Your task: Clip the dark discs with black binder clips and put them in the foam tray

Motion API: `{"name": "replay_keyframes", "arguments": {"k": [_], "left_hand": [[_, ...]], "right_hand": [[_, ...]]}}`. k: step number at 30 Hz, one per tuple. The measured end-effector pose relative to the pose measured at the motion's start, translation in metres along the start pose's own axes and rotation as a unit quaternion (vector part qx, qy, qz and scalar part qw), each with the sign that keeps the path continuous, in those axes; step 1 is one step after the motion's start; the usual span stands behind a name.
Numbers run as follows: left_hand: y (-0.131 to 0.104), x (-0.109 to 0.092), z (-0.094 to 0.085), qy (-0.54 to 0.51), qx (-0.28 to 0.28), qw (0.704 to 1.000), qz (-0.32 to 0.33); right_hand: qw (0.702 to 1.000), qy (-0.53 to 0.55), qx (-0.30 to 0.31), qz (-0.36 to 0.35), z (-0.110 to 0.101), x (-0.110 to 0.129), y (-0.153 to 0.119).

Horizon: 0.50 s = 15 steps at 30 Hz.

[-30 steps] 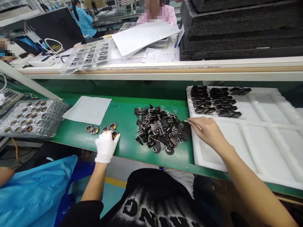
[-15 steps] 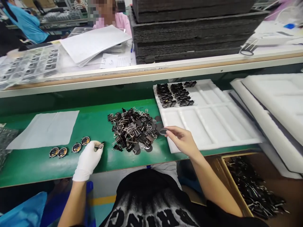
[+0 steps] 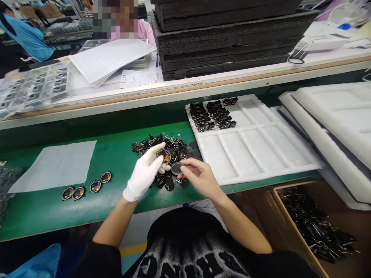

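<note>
- The gloved left hand (image 3: pixel 143 172) is closed around a round piece (image 3: pixel 164 156) with a dark-and-orange face, held above the heap of binder clips (image 3: pixel 165 183).
- The bare right hand (image 3: pixel 201 177) pinches a clear disc (image 3: pixel 176 168) by its edge, just beside that piece; whether the two touch is hard to tell.
- The disc could slip, since only a small part of its rim is gripped; it would likely land among the clips, whose wire handles might scratch it.
- Bare fingertips could smudge the disc if the pinch strays inward from the rim.
- The glove's cloth might leave lint on the round piece or let it turn.
- Four similar pieces (image 3: pixel 78 193) lie on the worktop (image 3: pixel 116 204), left of the heap; a sweeping left forearm could knock them.
</note>
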<state>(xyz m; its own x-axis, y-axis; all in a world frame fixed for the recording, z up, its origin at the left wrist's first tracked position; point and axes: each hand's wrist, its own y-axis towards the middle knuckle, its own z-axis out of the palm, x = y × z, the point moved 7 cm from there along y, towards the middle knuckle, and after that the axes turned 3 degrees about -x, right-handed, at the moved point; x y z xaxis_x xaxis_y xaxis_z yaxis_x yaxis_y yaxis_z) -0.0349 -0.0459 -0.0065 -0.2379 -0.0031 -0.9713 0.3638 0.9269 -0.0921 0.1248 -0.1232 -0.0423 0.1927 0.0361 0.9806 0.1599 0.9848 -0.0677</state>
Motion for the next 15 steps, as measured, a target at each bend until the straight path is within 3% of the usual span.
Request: {"name": "replay_keyframes", "arguments": {"k": [5, 10, 12, 15], "left_hand": [[0.002, 0.000, 0.023, 0.049, 0.015, 0.998, 0.042], [-0.008, 0.006, 0.036, 0.087, 0.023, 0.992, 0.092], [-0.012, 0.009, 0.042, 0.117, 0.026, 0.987, 0.107], [-0.019, 0.013, 0.048, 0.146, 0.039, 0.981, 0.119]], "right_hand": [[0.994, -0.022, -0.074, -0.078, -0.002, 0.007, -0.003], [0.950, -0.151, -0.195, -0.191, -0.018, 0.012, -0.007], [0.950, -0.169, -0.180, -0.190, -0.019, 0.008, -0.006], [0.976, -0.129, -0.086, -0.151, -0.014, -0.002, -0.003]]}}
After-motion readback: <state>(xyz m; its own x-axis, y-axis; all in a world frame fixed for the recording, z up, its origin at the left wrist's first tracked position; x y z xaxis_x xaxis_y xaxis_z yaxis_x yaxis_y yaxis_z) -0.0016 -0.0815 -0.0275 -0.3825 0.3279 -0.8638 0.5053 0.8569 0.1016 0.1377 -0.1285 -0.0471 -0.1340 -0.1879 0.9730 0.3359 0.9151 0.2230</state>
